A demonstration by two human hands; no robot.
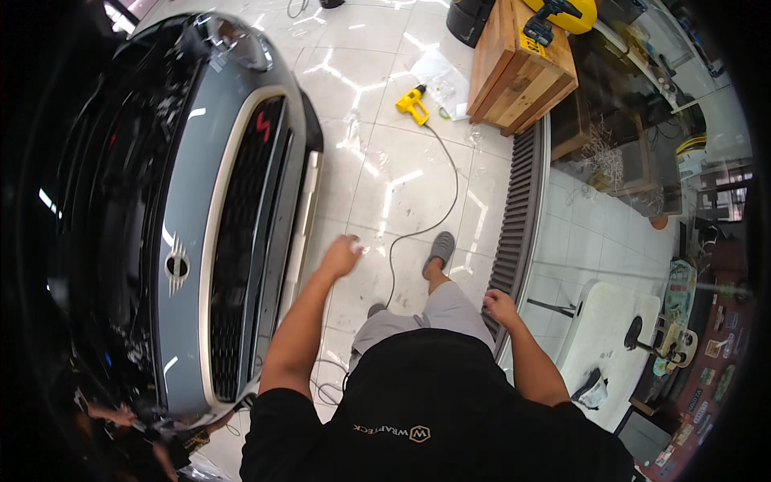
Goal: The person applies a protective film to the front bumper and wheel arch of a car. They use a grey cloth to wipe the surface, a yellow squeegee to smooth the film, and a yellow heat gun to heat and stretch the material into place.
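Note:
My left hand [343,256] is out over the tiled floor, beside the front of a grey car [186,217] and apart from it. Its fingers are drawn together, and a small whitish bit shows at their tips, too small to name. Lower on the right, my right hand [499,306] hangs near the dark floor grate, fingers curled in; whether anything is inside them is hidden. The car's dark grille [233,265] has a pale surround and faces me. Farther ahead, a yellow heat gun [414,104] lies on the floor.
A dark cord [456,189] runs from the heat gun to near my feet. Beyond it stand a wooden crate [522,76] with a cordless drill [550,20] on top and a black bin [468,20]. The grate [518,201] lines the right side. Another person's hand [120,415] shows lower left.

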